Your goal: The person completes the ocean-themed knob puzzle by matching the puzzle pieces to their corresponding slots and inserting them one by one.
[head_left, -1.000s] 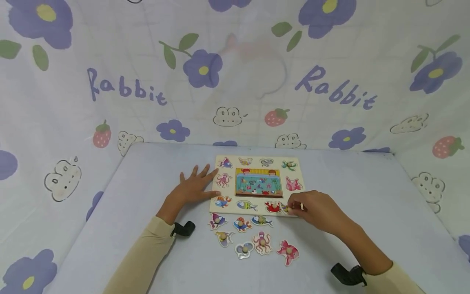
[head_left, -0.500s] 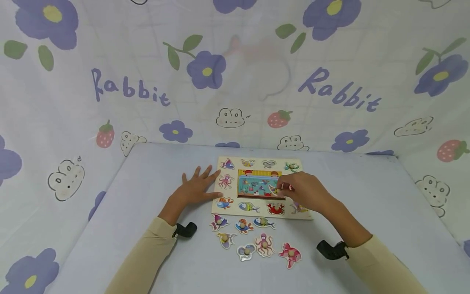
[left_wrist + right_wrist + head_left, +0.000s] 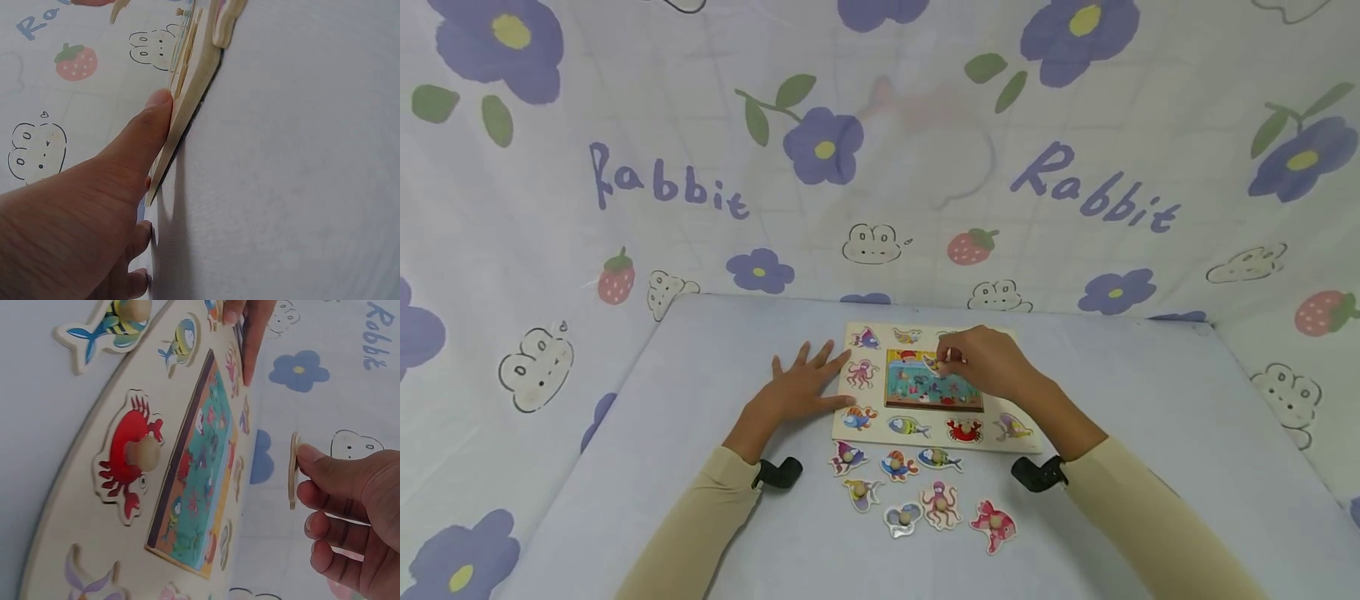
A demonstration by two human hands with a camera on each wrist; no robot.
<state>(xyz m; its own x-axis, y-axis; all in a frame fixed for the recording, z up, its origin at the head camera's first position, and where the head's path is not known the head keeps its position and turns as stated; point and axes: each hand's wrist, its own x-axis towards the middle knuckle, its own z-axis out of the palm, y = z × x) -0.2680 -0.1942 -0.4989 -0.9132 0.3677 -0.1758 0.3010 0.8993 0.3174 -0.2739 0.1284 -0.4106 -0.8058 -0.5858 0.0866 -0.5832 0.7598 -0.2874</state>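
My left hand (image 3: 801,387) lies with fingers spread at the left edge of a wooden puzzle board (image 3: 871,396). Its thumb (image 3: 140,128) rests on the board's edge. Over the picture in the board's middle, my right hand (image 3: 988,360) pinches a small wooden puzzle piece (image 3: 932,364) between thumb and fingers. In the right wrist view this puzzle piece (image 3: 292,472) shows edge-on, raised off the board, its printed side mostly hidden. A red crab piece (image 3: 964,430) with a knob sits in its recess. The hand covers the board's upper right.
Several knobbed pieces lie before the board: a purple fish (image 3: 847,457), an orange-blue one (image 3: 895,465), a striped fish (image 3: 938,458), a yellow fish (image 3: 861,492), a grey one (image 3: 902,519), an octopus (image 3: 942,505) and a pink fish (image 3: 995,527). A patterned curtain (image 3: 805,217) hangs behind.
My right hand has carried the piece from the board's lower right corner up and left over the middle picture. The left hand stays at the board's left edge.
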